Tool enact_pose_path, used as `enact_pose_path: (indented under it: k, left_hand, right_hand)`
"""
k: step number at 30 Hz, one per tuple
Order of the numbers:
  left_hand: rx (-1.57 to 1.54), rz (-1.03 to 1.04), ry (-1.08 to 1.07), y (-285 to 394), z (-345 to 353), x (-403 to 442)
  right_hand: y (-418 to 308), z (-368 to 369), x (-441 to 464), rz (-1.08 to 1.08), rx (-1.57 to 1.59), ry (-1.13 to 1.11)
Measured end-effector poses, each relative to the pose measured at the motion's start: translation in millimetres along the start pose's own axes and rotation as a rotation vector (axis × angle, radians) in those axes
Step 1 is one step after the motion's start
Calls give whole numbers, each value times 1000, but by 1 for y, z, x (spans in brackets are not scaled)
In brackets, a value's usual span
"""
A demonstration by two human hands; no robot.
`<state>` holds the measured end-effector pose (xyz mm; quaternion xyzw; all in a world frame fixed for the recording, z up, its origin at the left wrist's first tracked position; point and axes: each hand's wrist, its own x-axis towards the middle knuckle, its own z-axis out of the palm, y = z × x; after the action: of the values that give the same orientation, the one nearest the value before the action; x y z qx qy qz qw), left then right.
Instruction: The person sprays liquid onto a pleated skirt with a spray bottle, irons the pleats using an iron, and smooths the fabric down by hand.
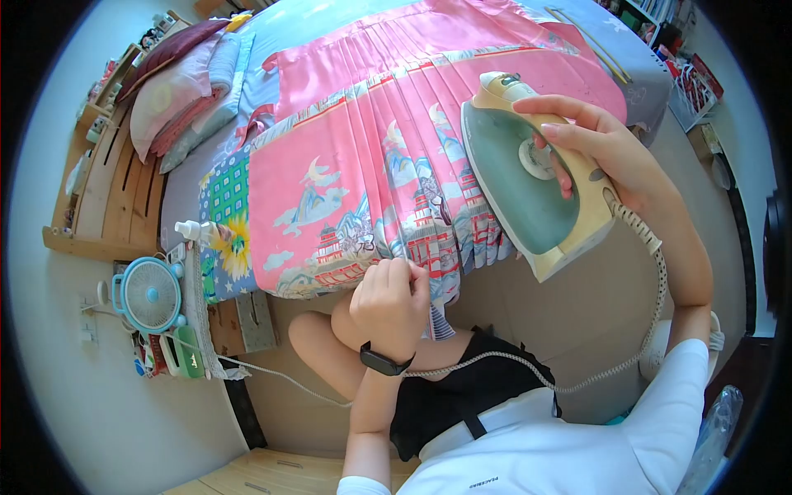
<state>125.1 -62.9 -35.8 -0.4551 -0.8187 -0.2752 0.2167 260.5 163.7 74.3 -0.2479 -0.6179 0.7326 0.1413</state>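
My right hand (577, 144) is wrapped round the handle of a green and cream iron (516, 177), which is held up at the right of the pink cloth. A pink pleated skirt (330, 181) with printed clouds and red buildings lies spread over the bed, its lower hem hanging at the near edge. At that hem my left hand (390, 301), with a black band on the wrist, is closed on the edge of a pleat. The iron's cord (577, 386) runs down from its heel and across my lap.
At the left stand a small blue fan (151, 294), a white spray bottle (188, 230) and a wooden headboard (111, 194). Folded pillows (177, 95) lie at the upper left. Thin sticks (590, 43) rest at the bed's far right. A basket (693, 95) stands beyond.
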Motion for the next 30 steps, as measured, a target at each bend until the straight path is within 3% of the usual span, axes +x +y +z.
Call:
enact_pose_path:
  k: [3,6,11,22,23,25,30]
  left_hand:
    - [-17,57,-8,8,6,1]
    - [16,110,-171,10,29,-10]
    - [88,52,-278,0,48,-24]
    - [83,32,-359,5,14,-16]
    - [83,29,-358,5,17,-17]
    - [85,120,-129,7,28,-19]
    - [65,171,-195,2,49,-16]
  right_hand:
    - [3,2,3,5,18,-19]
    - [6,5,5,35,22,-35]
    - [8,8,6,68,-3,-37]
    - [5,16,6,62,-15,-11]
    - [5,16,6,63,-17,-13]
    - [5,16,5,56,-25,-22]
    - [4,18,3,57,-9,-23]
